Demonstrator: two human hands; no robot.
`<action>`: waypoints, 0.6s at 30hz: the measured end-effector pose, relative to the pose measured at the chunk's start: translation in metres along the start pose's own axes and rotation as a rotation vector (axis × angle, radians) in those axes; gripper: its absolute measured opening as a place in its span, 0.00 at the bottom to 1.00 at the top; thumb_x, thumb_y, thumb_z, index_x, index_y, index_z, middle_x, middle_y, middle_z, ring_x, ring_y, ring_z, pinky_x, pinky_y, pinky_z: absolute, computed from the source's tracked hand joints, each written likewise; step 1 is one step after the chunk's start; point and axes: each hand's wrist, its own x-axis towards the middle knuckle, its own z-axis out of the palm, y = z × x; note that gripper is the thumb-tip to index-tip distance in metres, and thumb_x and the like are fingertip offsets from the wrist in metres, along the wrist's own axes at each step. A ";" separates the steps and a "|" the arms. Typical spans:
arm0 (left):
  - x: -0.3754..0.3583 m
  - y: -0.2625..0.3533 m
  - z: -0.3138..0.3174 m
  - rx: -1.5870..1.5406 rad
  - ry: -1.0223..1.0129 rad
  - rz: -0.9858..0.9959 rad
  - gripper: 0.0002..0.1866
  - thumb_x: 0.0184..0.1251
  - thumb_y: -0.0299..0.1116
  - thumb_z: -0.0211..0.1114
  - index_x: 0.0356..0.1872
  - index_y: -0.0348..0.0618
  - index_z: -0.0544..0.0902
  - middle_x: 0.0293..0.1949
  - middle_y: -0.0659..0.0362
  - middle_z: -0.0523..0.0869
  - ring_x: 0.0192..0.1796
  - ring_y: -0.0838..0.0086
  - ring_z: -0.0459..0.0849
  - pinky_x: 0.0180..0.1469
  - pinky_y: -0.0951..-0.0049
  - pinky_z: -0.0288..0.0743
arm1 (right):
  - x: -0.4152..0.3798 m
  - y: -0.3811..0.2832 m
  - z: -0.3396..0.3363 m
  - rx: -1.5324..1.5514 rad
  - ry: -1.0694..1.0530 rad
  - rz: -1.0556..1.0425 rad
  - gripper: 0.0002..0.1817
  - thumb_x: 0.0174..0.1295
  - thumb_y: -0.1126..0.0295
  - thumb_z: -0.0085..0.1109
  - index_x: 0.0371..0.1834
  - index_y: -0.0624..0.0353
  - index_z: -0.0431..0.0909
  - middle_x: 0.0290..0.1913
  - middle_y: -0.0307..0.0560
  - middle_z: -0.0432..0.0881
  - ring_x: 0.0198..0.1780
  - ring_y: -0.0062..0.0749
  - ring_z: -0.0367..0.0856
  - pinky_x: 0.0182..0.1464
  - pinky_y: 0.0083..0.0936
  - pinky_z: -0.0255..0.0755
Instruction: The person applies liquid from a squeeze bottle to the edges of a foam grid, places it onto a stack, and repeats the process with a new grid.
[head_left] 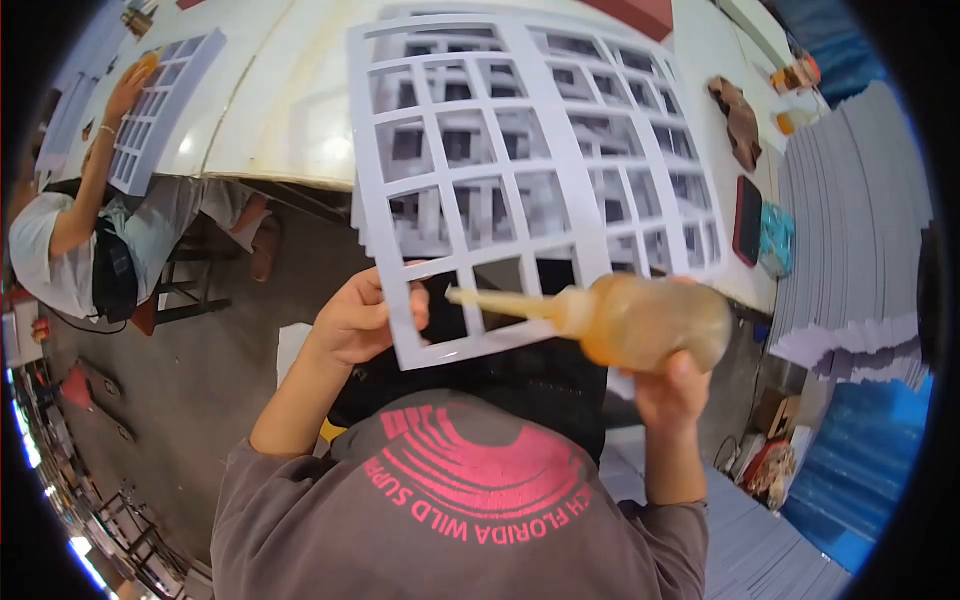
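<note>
A white card sheet [553,105] with rows of rectangular cut-out windows slants over the table edge in front of me. My left hand [358,318] grips its near left corner, fingers closed on the frame strip. In my right hand [672,395] is a squeeze bottle [660,325] of amber liquid, lying sideways with its long nozzle pointing left. That nozzle overlaps the lower windows of the sheet in this view. More cut-out sheets show through the openings, piled beneath.
Right of the sheet lie a phone [746,222], a blue packet [776,240] and a dark cloth [737,122]. Tall stacks of grey sheets [850,220] stand farther right. At left, a seated person's hand [122,98] rests on another windowed stack [182,62].
</note>
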 end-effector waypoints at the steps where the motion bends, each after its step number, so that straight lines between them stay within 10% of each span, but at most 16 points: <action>1: -0.002 0.011 -0.002 0.016 -0.053 0.037 0.26 0.59 0.26 0.63 0.59 0.33 0.69 0.40 0.49 0.79 0.43 0.67 0.82 0.43 0.63 0.83 | 0.018 -0.010 0.006 -0.040 -0.036 -0.062 0.46 0.47 0.54 0.70 0.65 0.62 0.54 0.53 0.55 0.73 0.45 0.37 0.80 0.29 0.23 0.79; 8: -0.039 0.050 -0.035 0.132 0.282 0.058 0.19 0.64 0.29 0.60 0.55 0.31 0.72 0.41 0.49 0.83 0.42 0.70 0.85 0.41 0.74 0.82 | 0.181 -0.003 0.067 -0.114 -0.146 -0.135 0.27 0.55 0.65 0.65 0.52 0.64 0.61 0.42 0.50 0.77 0.35 0.32 0.80 0.34 0.24 0.74; 18: -0.055 0.041 -0.034 0.081 0.237 0.087 0.24 0.62 0.23 0.59 0.60 0.31 0.68 0.47 0.45 0.81 0.48 0.63 0.83 0.49 0.69 0.80 | 0.253 0.040 0.116 -0.185 -0.172 -0.164 0.32 0.51 0.66 0.69 0.52 0.65 0.59 0.40 0.51 0.76 0.31 0.30 0.79 0.33 0.23 0.74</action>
